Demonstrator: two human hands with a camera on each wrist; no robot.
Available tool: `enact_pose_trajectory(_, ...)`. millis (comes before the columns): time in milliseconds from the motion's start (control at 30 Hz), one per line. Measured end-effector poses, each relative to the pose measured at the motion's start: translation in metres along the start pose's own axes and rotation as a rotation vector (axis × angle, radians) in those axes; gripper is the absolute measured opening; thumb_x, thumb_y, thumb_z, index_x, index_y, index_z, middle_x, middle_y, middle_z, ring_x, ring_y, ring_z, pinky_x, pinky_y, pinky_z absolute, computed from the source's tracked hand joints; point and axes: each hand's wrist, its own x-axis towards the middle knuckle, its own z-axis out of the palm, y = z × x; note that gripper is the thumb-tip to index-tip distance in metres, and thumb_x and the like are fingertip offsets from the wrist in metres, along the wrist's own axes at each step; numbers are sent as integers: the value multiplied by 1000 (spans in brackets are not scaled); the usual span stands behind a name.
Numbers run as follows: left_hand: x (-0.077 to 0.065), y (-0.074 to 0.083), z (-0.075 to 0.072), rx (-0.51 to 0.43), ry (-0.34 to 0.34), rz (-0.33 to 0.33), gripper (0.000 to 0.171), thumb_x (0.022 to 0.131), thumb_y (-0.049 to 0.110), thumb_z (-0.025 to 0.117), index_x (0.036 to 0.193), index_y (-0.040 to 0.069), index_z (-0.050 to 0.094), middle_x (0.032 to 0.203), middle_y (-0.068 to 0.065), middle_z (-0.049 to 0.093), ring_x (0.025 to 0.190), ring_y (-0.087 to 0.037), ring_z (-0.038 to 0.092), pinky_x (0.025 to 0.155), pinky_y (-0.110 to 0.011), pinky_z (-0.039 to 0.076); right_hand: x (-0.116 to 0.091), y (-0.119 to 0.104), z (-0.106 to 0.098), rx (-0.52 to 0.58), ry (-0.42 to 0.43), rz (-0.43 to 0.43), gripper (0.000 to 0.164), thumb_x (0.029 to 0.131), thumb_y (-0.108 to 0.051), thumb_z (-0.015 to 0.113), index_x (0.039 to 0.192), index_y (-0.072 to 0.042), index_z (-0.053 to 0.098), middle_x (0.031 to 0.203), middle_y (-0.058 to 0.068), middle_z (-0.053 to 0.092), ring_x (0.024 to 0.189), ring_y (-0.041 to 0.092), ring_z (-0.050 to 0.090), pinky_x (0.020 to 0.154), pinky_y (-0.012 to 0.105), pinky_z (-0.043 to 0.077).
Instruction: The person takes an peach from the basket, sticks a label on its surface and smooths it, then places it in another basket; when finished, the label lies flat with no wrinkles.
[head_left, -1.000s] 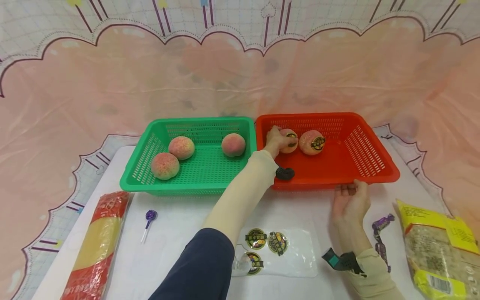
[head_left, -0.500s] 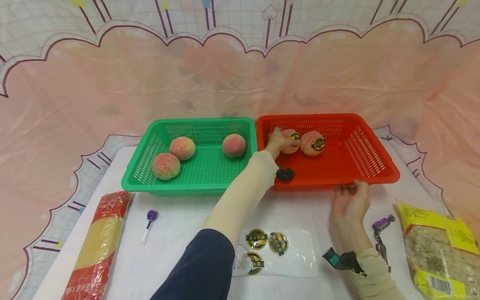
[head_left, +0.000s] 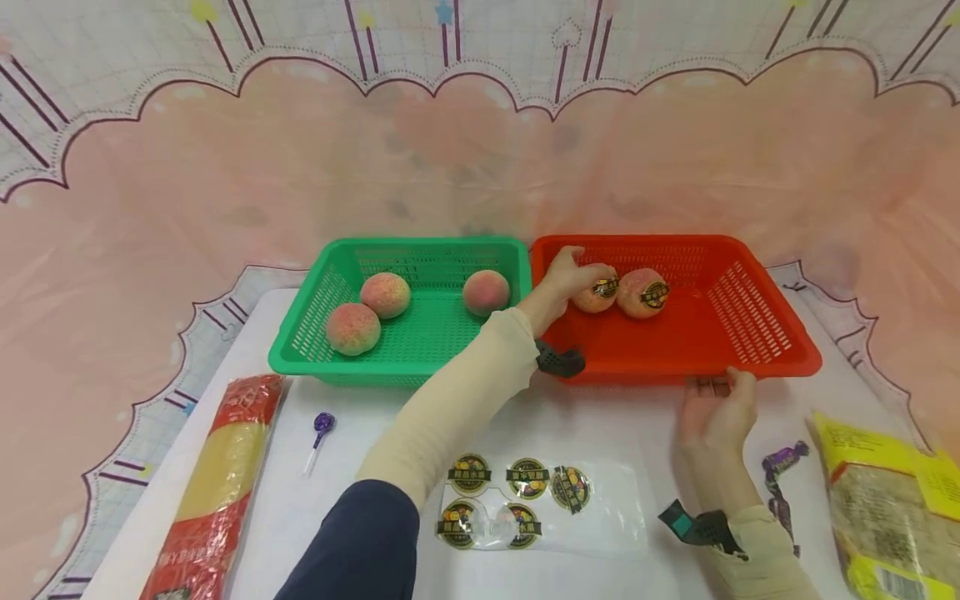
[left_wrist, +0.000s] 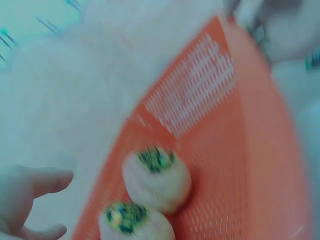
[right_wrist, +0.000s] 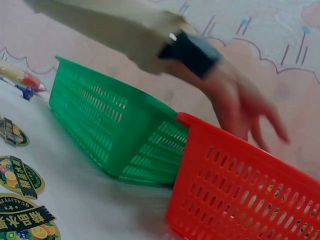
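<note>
In the head view my left hand is raised at the left end of the red basket, its fingers spread and curled round nothing. Right beside it sits a peach with a black-and-gold round sticker. A second stickered peach lies against that one. The left wrist view has the left fingers apart from both peaches. My right hand, palm up, holds the front rim of the red basket, thumb at the edge and fingers below it.
The green basket beside the red one holds 3 plain peaches. A clear sheet with several round stickers lies in front. A noodle pack and lollipop are left; purple-wrapped candies and a yellow bag are right.
My left hand has lifted off the stickered peach and drawn back to the left. More stickers on the sheet show from behind the arm. The right hand stays at the rim.
</note>
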Motion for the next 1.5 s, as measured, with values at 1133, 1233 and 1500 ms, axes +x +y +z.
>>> enact_pose_trajectory(1133, -190, -145, -118, -1068, 225, 54, 14, 92, 32, 38, 89, 19, 41, 85, 3, 42, 84, -14, 44, 71, -26, 35, -16, 5, 0, -81, 94, 63, 15, 86, -18, 55, 92, -8, 46, 87, 5, 44, 80, 20, 40, 70, 30, 37)
enact_pose_trajectory(1233, -188, -144, -122, -1127, 297, 72, 13, 92, 29, 41, 95, 17, 40, 93, 2, 43, 94, -15, 44, 80, -27, 38, -26, 10, -2, -172, 117, -1, 22, 84, -21, 59, 82, -6, 43, 79, 6, 40, 72, 21, 39, 65, 31, 38)
enact_pose_trajectory(1500, -188, -138, -135, -1249, 380, 128, 14, 91, 17, 46, 101, 16, 36, 102, 0, 44, 106, -17, 43, 99, -35, 37, -67, 31, 22, -297, -160, -310, 14, 85, -7, 56, 86, -4, 42, 74, 11, 43, 59, 22, 44, 53, 28, 43)
